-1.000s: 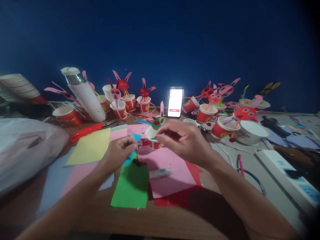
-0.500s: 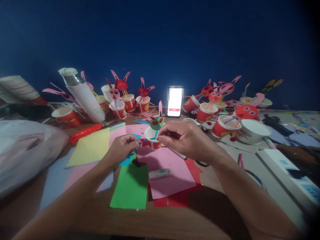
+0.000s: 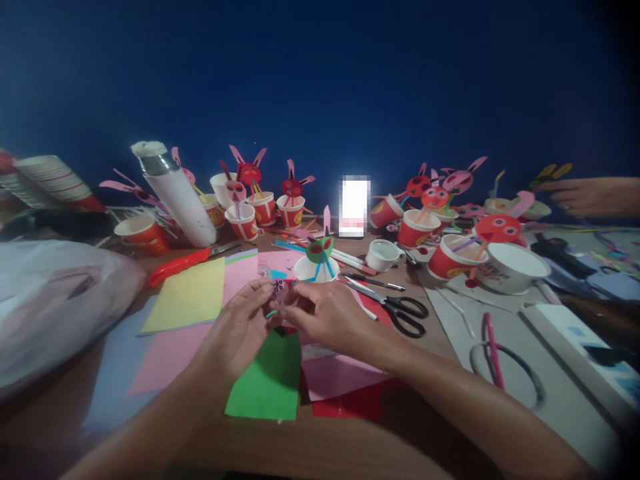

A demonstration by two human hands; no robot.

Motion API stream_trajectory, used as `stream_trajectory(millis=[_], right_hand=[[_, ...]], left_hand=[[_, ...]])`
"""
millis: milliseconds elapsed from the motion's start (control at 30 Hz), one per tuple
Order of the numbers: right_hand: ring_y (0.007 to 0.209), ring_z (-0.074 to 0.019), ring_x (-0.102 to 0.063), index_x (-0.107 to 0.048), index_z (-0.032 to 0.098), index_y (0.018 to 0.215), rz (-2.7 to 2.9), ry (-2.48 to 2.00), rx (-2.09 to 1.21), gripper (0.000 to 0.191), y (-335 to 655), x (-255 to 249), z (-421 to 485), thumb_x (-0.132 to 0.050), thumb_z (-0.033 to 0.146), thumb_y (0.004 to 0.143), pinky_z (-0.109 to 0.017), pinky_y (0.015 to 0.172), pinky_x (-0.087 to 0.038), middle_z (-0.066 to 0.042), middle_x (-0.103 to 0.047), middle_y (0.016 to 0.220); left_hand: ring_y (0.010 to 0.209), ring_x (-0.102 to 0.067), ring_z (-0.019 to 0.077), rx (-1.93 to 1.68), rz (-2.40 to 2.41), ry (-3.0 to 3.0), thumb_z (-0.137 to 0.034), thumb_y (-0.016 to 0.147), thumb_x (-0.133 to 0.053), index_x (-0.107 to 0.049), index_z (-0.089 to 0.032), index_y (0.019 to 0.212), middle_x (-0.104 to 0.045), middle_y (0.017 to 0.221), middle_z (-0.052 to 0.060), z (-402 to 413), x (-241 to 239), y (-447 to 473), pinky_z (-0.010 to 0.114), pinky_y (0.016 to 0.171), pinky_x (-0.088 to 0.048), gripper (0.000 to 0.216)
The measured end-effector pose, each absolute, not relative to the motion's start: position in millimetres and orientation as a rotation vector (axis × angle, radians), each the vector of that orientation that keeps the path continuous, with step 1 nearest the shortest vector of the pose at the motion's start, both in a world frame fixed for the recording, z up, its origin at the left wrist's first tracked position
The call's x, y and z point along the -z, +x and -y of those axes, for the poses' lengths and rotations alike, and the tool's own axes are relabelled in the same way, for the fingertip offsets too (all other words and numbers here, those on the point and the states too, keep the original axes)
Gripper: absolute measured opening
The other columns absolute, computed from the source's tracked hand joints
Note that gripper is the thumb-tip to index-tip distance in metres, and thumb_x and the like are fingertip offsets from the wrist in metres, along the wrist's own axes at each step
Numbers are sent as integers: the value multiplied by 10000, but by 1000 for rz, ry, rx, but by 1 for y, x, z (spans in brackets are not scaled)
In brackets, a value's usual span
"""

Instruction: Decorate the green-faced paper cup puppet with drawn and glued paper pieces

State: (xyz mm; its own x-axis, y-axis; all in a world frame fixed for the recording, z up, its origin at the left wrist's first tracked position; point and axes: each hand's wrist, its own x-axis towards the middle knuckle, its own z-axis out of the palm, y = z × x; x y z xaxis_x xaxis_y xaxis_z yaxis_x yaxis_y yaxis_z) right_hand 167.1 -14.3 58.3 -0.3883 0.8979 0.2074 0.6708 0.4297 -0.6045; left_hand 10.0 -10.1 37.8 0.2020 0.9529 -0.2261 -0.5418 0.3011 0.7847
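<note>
My left hand (image 3: 245, 323) is closed at the fingertips, turned partly palm inward, above the green paper. My right hand (image 3: 330, 313) meets it with thumb and fingers pinched. A small green strip (image 3: 273, 313) shows between the fingertips of both hands; its full shape is hidden. Just behind the fingers is a white round tag with a black figure (image 3: 278, 287). Beyond my right hand stands a paper cup (image 3: 310, 269), partly covered by it. From this cup rises a green paper face (image 3: 320, 251) with red eyes, a pink ear and blue legs.
Black-handled scissors (image 3: 407, 313) and a pen (image 3: 375, 283) lie right of the hands. Green paper (image 3: 265, 387) and yellow paper (image 3: 187, 297) are spread on the table. A white flask (image 3: 175, 200), lit phone (image 3: 354, 207) and several decorated cups line the back. Another person's hand (image 3: 595, 193) reaches in at right.
My right hand has left the cup's rim and come left and down to my left hand. My left hand has turned and risen slightly. Another person's hand has appeared at right.
</note>
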Motion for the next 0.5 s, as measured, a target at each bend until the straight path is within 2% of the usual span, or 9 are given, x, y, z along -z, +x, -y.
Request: stream_trajectory(millis=[133, 233, 400, 500], right_hand=[[600, -102, -539, -594, 213, 907, 1976, -1264, -686, 162, 162, -52, 15, -551, 334, 808, -205, 542, -326, 26, -637, 695], [575, -91, -525, -593, 201, 861, 1897, -1207, -723, 112, 161, -49, 15, -543, 282, 801, -199, 552, -350, 36, -615, 663], [548, -68, -499, -578, 183, 740, 1840, -1083, -791, 76, 162, -51, 15, -510, 171, 774, -172, 525, -352, 53, -578, 617], [577, -73, -513, -571, 180, 737, 1840, -1081, -837, 90, 163, -53, 15, -490, 161, 775, -173, 537, -360, 44, -593, 645]], left_hand=[[612, -560, 81, -1150, -768, 451, -161, 735, -632, -579, -171, 766, -587, 703, -30, 20, -41, 15, 194, 551, -469, 62], [620, -572, 84, -1141, -752, 413, -171, 742, -632, -581, -174, 773, -605, 725, -26, 26, -42, 19, 191, 532, -461, 60], [704, -591, 93, -1156, -711, 414, -164, 761, -615, -600, -178, 795, -629, 792, -27, 29, -39, 23, 222, 659, -494, 41], [698, -591, 91, -1158, -728, 422, -156, 755, -619, -609, -175, 807, -630, 796, -27, 30, -38, 24, 222, 676, -495, 56]])
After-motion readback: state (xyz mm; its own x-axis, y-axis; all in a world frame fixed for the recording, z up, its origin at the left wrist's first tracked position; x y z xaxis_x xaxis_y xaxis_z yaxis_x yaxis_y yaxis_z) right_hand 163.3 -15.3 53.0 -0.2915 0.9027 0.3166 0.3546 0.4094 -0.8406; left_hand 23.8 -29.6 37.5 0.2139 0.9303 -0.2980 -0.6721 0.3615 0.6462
